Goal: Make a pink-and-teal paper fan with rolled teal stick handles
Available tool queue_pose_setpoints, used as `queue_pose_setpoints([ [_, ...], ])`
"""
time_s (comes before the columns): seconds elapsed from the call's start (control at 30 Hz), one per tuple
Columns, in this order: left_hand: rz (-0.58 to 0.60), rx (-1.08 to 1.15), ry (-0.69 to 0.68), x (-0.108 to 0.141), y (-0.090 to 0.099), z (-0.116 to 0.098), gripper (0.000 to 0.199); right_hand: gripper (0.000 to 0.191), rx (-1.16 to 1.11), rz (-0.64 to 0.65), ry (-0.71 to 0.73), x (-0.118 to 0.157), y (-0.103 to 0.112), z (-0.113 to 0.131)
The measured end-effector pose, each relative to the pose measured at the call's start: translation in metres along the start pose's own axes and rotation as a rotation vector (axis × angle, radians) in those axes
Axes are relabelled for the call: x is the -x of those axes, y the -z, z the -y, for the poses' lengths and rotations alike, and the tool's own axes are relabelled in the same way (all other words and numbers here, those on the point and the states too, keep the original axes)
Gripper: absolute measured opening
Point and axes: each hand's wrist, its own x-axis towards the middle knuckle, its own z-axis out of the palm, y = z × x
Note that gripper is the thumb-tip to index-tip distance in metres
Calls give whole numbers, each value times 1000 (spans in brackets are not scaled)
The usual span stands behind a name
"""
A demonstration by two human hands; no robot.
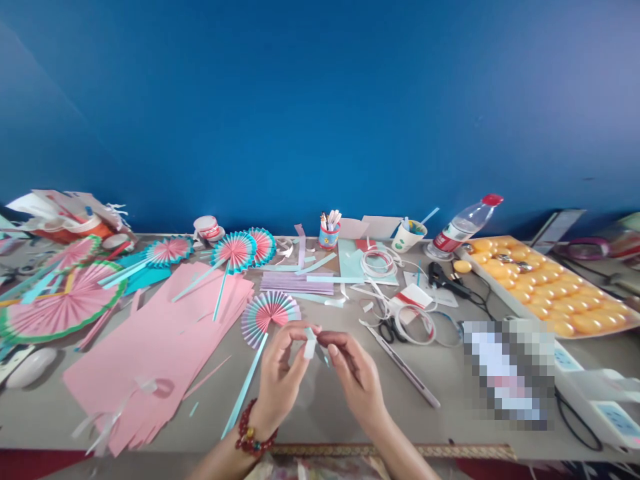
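Near the table's front edge, my left hand [283, 367] pinches a small folded whitish strip [310, 343] between thumb and fingers; whether it is paper or tape I cannot tell. My right hand [357, 373] is close beside it, fingertips drawn together and almost touching the strip. A tiny pale-blue scrap [327, 361] shows by the right fingers, but I cannot see whether they grip it. Just behind my left hand lies a pleated pink and lilac paper fan [270, 315] with a long pale-blue paper handle [246, 385].
Pink paper sheets [150, 340] and more paper fans [233, 252] spread leftward. On the right are a grey-lilac cutter-like tool [405, 368], black-handled scissors [391, 330], tape rolls [415, 323], a plastic bottle [463, 227], a tray of yellow domes [550, 287] and a power strip [607, 400].
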Motion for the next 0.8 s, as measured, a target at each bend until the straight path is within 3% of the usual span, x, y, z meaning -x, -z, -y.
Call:
queue_pose_setpoints([
  [0.07, 28, -1, 30, 2, 5, 3, 11, 19, 153, -43, 78, -3, 19, -11],
  [0.13, 43, -6, 38, 4, 10, 7, 12, 19, 336, -138, 108, -5, 52, -27],
  [0.3, 27, 10, 87, 5, 11, 10, 12, 32, 752, -394, -58, 2, 157, -70],
  [0.37, 35, 13, 116, 4, 7, 10, 13, 35, 854, -420, -56, 7, 180, -78],
  [0.43, 68, -3, 140, 3, 4, 10, 14, 33, 865, -336, -18, 9, 182, -78],
  [0.57, 107, -78, 143, 2, -1, 9, 15, 28, 889, -1, -5, 4, 145, -74],
  [0.67, 100, -119, 115, 3, 1, 9, 16, 29, 1127, -80, -12, -2, 122, -78],
  [0.8, 86, -134, 81, 4, 7, 9, 15, 27, 1301, -80, 22, -8, 118, -87],
])
